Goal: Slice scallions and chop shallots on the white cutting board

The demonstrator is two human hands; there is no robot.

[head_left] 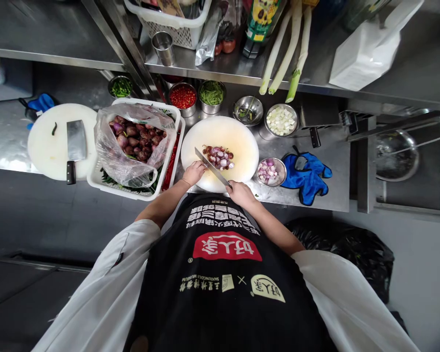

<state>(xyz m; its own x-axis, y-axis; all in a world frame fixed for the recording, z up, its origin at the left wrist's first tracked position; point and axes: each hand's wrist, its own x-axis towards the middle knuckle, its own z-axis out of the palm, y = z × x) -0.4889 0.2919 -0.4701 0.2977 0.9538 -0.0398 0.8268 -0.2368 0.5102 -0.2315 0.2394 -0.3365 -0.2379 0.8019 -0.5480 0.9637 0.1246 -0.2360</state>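
Observation:
My right hand (242,194) is closed round the handle of a kitchen knife (214,168), its blade slanting up and left across the round white cutting board (245,142). Beyond the blade lies a pile of shallots (219,157), purple and pale, some cut, with brown bits. At the board's near left edge, my left hand (194,172) has its fingers drawn together close to the blade; whatever they hold is hidden. To the right of the board, a metal bowl (271,172) contains peeled shallots.
A white basket (132,191) with bagged unpeeled shallots (135,139) stands left. Further left, a cleaver (76,142) lies on another board (44,146). Metal containers of red chillies (183,96), green pieces (211,93) and white pieces (281,120) line the back. Blue gloves (308,176) lie right.

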